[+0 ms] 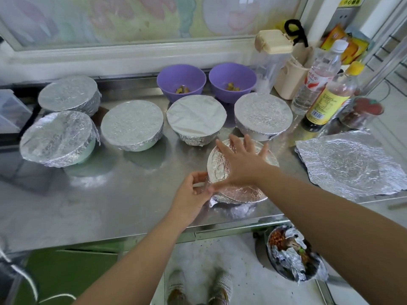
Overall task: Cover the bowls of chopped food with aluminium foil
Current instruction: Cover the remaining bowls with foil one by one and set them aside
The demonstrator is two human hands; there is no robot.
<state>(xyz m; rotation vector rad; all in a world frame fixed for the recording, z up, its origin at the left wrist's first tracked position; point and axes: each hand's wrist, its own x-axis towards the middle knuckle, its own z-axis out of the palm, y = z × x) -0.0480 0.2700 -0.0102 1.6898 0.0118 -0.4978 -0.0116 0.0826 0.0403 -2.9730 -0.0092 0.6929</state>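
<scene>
A foil-covered bowl (240,190) stands near the front edge of the steel counter (110,194). My right hand (240,161) lies flat on its foil top with fingers spread. My left hand (193,194) pinches the foil at the bowl's left rim. Several other bowls behind are wrapped in foil, among them one (132,125) at the centre and one (263,115) on the right. Two purple bowls (181,81) (232,79) at the back stand uncovered, with a little chopped food inside. A loose crumpled foil sheet (350,164) lies at the right.
Two bottles (317,78) (330,100), a beige container (288,80) and a jar with a red lid (365,113) crowd the back right corner. Below the counter on the floor, a bin (295,258) holds foil scraps and food. A clear box (11,111) sits at far left.
</scene>
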